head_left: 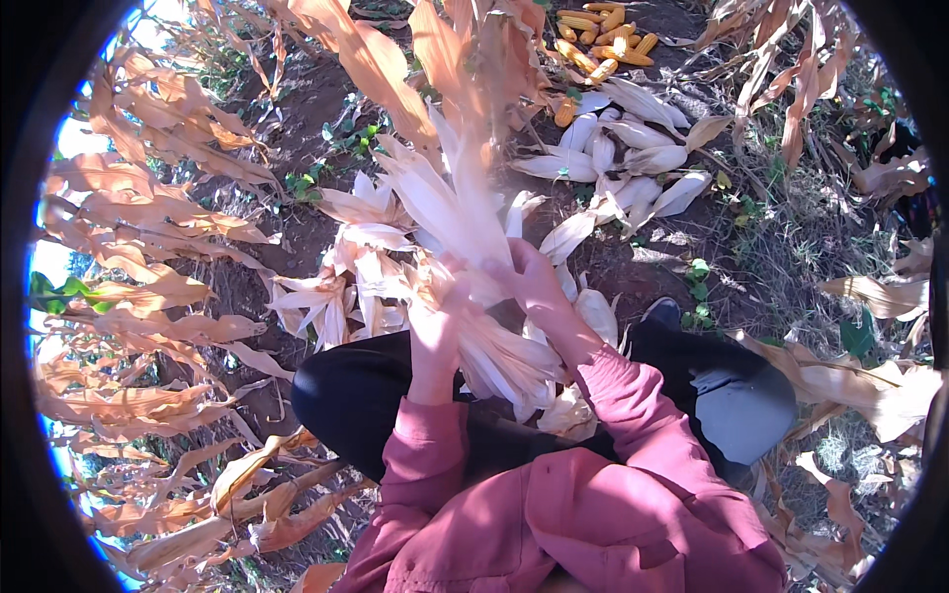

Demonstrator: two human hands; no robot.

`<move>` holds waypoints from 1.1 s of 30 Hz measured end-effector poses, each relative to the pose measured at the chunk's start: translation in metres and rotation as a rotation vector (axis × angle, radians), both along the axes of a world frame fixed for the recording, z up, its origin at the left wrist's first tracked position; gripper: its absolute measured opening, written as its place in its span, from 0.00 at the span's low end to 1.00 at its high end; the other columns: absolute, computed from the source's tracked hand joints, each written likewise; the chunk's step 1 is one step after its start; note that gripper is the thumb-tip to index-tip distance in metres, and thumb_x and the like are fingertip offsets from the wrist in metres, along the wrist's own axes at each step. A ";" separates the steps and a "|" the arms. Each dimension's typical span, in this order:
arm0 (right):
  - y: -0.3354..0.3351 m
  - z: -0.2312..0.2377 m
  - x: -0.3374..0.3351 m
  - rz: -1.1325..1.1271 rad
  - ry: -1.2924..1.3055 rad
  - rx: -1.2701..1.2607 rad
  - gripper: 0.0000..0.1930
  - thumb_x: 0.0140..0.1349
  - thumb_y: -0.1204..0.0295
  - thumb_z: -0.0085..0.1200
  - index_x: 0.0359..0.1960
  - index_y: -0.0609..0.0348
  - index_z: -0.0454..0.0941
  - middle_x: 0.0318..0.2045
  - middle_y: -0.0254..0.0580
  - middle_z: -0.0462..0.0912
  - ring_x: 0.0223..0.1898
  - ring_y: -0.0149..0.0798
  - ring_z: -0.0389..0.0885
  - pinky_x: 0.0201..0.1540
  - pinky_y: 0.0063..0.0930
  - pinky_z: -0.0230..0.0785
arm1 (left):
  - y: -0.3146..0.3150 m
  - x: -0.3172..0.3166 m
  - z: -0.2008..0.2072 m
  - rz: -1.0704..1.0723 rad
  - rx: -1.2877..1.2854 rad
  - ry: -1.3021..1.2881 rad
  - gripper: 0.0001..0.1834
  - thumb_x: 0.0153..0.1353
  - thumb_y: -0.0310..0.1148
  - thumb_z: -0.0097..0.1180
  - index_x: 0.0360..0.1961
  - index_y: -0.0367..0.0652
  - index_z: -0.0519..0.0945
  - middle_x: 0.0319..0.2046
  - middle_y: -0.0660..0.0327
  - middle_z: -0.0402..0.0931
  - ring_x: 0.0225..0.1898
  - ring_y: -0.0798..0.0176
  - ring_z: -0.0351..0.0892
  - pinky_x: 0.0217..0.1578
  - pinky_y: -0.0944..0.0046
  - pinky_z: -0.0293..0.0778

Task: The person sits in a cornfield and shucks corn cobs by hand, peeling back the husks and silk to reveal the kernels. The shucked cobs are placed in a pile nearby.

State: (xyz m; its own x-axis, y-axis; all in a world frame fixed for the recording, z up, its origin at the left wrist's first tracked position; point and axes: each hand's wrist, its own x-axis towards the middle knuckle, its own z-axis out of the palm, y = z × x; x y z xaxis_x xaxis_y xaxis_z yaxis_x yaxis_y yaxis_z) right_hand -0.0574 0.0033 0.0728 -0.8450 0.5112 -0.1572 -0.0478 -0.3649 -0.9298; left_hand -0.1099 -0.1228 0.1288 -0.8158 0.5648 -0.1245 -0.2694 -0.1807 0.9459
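In front of my crossed legs, both hands are closed on a pale, dry corn husk [450,203] whose leaves flare upward and are smeared by motion. My left hand [442,304] wraps round its lower part, and more papery husk leaves [504,361] hang down between my forearms. Close by on the right, my right hand [534,280] grips the husk's other side with bent fingers. Whether a cob sits inside the husk cannot be made out. Loose stripped husks [361,262] lie heaped just left of and beyond my hands.
Several husked yellow corn cobs [605,42] lie piled on the soil at the far right. Nearer is a heap of ears in pale husks [623,148]. Dry corn stalks [148,287] stand along the left. My dark-trousered knees [341,395] frame the work on both sides.
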 end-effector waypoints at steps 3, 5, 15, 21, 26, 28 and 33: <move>-0.006 0.007 0.001 0.100 -0.021 0.190 0.22 0.56 0.66 0.58 0.48 0.67 0.69 0.39 0.40 0.77 0.39 0.27 0.74 0.42 0.22 0.66 | -0.003 -0.003 0.003 -0.037 0.018 -0.004 0.30 0.56 0.33 0.55 0.57 0.27 0.62 0.43 0.54 0.71 0.26 0.71 0.70 0.31 0.71 0.70; -0.011 0.010 0.000 0.117 -0.008 0.089 0.20 0.58 0.65 0.56 0.47 0.66 0.70 0.38 0.38 0.77 0.38 0.27 0.73 0.41 0.22 0.66 | -0.003 -0.007 0.001 -0.056 0.089 -0.009 0.31 0.57 0.34 0.55 0.57 0.27 0.61 0.36 0.57 0.72 0.25 0.71 0.70 0.31 0.71 0.70; -0.013 -0.006 -0.004 -0.088 0.175 -0.206 0.18 0.62 0.65 0.50 0.47 0.67 0.67 0.35 0.38 0.76 0.35 0.26 0.73 0.40 0.21 0.66 | -0.004 -0.005 -0.005 0.038 0.180 -0.111 0.33 0.58 0.37 0.54 0.60 0.30 0.58 0.38 0.58 0.72 0.29 0.70 0.70 0.33 0.69 0.71; -0.004 -0.001 -0.004 -0.287 0.289 -0.696 0.13 0.65 0.71 0.41 0.46 0.68 0.65 0.38 0.49 0.77 0.40 0.39 0.77 0.46 0.32 0.70 | -0.009 -0.004 -0.006 0.134 0.317 -0.178 0.28 0.59 0.36 0.52 0.58 0.33 0.62 0.48 0.57 0.68 0.37 0.67 0.71 0.36 0.67 0.71; 0.008 -0.018 0.000 -0.317 0.357 -0.754 0.11 0.66 0.71 0.39 0.44 0.66 0.65 0.34 0.47 0.76 0.39 0.41 0.77 0.45 0.35 0.71 | -0.013 -0.011 -0.013 0.129 0.306 -0.241 0.25 0.60 0.35 0.52 0.56 0.33 0.65 0.48 0.57 0.68 0.37 0.67 0.70 0.36 0.66 0.71; 0.014 -0.016 0.002 -0.376 0.354 -0.584 0.10 0.66 0.70 0.39 0.43 0.65 0.65 0.32 0.43 0.75 0.35 0.38 0.77 0.42 0.32 0.70 | -0.012 -0.013 -0.009 0.184 0.206 -0.250 0.24 0.60 0.35 0.53 0.53 0.32 0.67 0.45 0.57 0.70 0.33 0.67 0.70 0.34 0.66 0.71; 0.039 -0.012 0.008 -0.564 0.103 0.094 0.11 0.64 0.68 0.44 0.42 0.63 0.64 0.30 0.37 0.73 0.30 0.28 0.71 0.35 0.24 0.66 | -0.011 -0.003 -0.004 0.091 0.032 0.057 0.19 0.58 0.34 0.55 0.45 0.31 0.71 0.33 0.58 0.73 0.25 0.71 0.72 0.28 0.70 0.70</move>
